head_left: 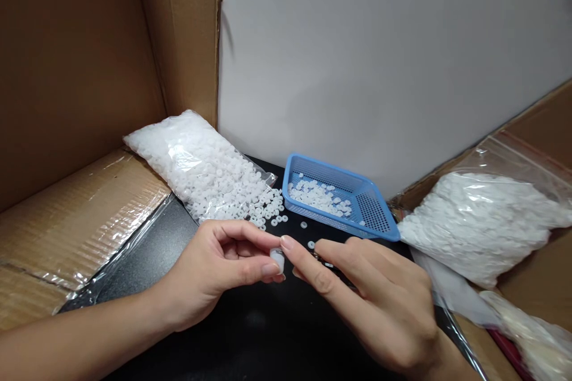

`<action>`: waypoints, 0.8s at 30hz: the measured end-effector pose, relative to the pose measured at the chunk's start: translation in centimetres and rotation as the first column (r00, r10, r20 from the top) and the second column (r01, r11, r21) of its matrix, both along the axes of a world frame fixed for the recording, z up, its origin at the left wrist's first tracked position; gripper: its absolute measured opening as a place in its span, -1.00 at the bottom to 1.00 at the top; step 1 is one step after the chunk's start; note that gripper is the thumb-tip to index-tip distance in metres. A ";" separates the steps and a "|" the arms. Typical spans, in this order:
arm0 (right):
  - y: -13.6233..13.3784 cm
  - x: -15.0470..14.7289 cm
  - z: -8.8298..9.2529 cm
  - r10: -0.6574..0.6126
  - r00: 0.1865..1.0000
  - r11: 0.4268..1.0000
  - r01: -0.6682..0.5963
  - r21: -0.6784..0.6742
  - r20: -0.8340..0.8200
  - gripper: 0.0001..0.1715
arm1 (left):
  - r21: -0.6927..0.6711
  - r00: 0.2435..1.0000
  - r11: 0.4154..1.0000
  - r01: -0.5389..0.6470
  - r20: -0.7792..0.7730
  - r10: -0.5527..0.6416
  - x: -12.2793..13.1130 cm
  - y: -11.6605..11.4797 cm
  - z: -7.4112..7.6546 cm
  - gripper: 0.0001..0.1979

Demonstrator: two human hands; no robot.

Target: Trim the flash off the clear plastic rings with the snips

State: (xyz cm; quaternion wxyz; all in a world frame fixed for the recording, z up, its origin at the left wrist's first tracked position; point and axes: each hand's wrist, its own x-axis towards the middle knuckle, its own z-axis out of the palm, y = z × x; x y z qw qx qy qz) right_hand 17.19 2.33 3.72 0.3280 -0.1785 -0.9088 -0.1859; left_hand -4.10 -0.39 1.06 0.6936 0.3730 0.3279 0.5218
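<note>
My left hand pinches a small white plastic cylinder between thumb and fingers, above the black surface. From the right, my right hand meets it, the index fingertip against the cylinder's upper edge. Its thumb is mostly hidden below the index finger, with the tip close to the cylinder's right side. The other right fingers are curled, and a small brownish piece shows beside them, too little of it visible to name. Just beyond the hands lie a few loose white plastic rings.
White rings spill from a clear bag at the left. A blue perforated basket holds more small white pieces. At the right lies a zip bag of white pieces. Cardboard and a pale panel enclose the back.
</note>
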 end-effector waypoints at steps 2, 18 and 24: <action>0.0 -0.1 -0.1 -0.015 0.997 0.992 0.006 -0.127 -0.074 -0.67 | 0.029 1.000 0.999 -0.017 -0.021 0.017 -0.1 0.1 0.1 -0.82; 0.2 -0.5 -0.9 -0.134 0.844 0.612 -0.341 -0.713 -0.519 -0.66 | 0.294 0.980 0.953 -0.070 -0.159 0.121 -0.5 0.0 0.5 -0.77; 0.4 -1.6 -1.5 0.009 0.883 0.638 -0.366 -0.677 -0.469 -0.69 | 0.098 0.999 0.995 -0.024 -0.022 0.026 0.1 -0.1 -0.1 -0.69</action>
